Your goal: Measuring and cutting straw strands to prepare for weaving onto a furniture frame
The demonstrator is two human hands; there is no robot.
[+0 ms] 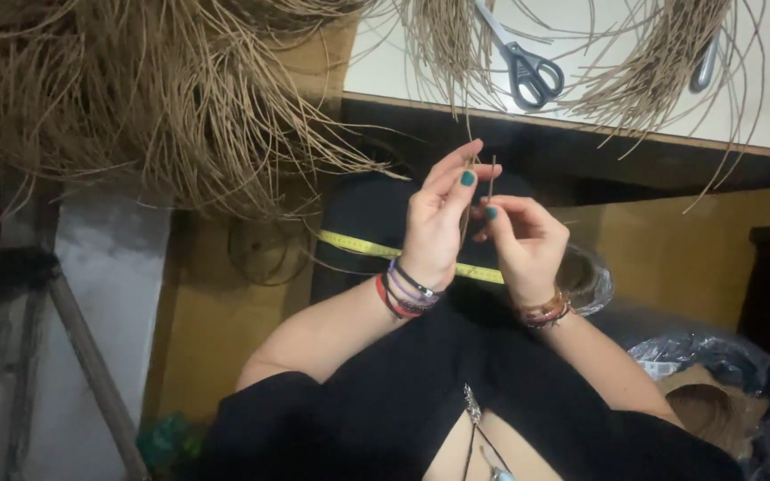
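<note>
A heap of loose tan straw-like fibres [162, 98] overhangs the bench [385, 67]; left hand [434, 227] and right hand [523, 245] each pinch thin tan strands [490, 178] (no weave visible yet), grey-handled scissors [528, 67] lying beyond.

The left hand [434, 227] and right hand [523, 245] meet in front of the near edge of the pale flat table [572, 62], above the lap, pinching thin tan fibre strands [479, 183] between them. A yellow measuring tape [358, 243] lies across the lap, passing behind both wrists. On the table, near its near edge, grey-handled metal scissors [523, 62] lie between two bunches of the same fibre; the right bunch [661, 62] hangs over the edge. A large heap of tan fibre [135, 98] spreads left of the table's left corner. A clear plastic bag [715, 374] sits to the right of the person, below the right elbow.
</note>
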